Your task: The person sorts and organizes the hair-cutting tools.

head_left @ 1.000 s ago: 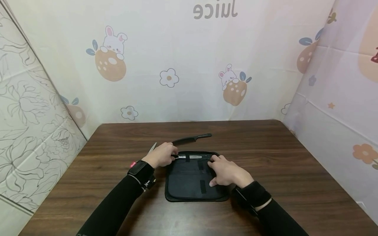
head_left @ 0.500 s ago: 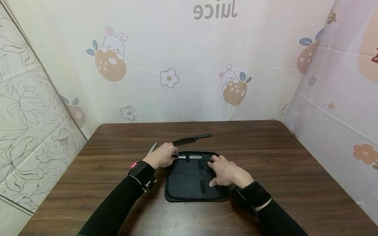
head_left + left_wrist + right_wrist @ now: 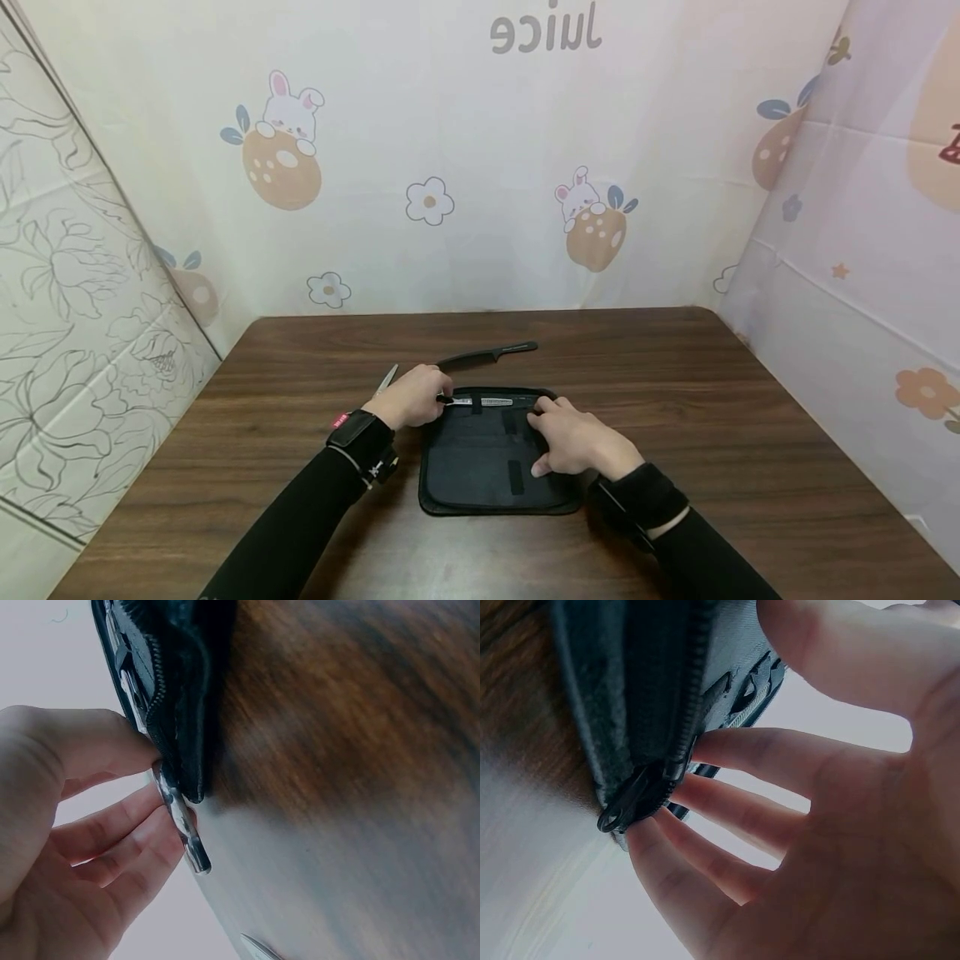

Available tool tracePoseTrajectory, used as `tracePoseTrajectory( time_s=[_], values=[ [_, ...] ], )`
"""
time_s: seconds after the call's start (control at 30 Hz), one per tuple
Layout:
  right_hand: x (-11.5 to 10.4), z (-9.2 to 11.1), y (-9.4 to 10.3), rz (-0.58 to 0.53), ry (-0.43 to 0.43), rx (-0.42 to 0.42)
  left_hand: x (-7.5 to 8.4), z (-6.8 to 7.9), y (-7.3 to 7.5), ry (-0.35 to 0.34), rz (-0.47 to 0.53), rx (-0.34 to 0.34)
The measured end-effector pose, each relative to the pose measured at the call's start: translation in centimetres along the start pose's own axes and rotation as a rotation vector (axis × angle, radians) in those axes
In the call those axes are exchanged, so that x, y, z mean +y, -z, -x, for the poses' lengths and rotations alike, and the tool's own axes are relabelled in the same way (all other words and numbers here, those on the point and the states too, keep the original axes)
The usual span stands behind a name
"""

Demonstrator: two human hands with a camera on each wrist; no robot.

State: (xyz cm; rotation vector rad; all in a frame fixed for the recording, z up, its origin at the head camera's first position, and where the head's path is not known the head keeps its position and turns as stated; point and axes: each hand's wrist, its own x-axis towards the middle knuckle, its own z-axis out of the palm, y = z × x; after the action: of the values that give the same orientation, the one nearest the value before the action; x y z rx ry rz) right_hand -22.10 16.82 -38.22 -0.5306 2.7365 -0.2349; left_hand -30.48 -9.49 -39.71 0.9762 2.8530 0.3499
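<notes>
A black zip case [image 3: 472,479] lies unfolded on the wooden table. Thinning scissors [image 3: 496,402] with a toothed blade run along its far edge, tucked beneath a black strap. My left hand [image 3: 412,397] pinches their metal handle at the case's far left corner; in the left wrist view, the shiny handle [image 3: 180,817] sticks out past the zip edge between thumb and fingers. My right hand [image 3: 581,437] rests on the case's right side, thumb over the inner panel. In the right wrist view, its extended fingers [image 3: 757,754] touch the zipped rim, close to a zip pull [image 3: 612,819].
Beyond the case lies a black comb [image 3: 480,357], its left end behind my left hand. A pointed metal blade [image 3: 387,379] shows just left of that hand. Patterned cloth [image 3: 480,167] stands behind the table [image 3: 720,417] and along both sides.
</notes>
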Motion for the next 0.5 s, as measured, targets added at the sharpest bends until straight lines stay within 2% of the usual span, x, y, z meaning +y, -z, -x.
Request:
tracePoseTrajectory(
  time_s=[0.5],
  values=[
    [-0.06,0.04,0.15,-0.005,0.010,0.003,0.09,-0.01,0.13,-0.014,-0.015,0.013]
  ],
)
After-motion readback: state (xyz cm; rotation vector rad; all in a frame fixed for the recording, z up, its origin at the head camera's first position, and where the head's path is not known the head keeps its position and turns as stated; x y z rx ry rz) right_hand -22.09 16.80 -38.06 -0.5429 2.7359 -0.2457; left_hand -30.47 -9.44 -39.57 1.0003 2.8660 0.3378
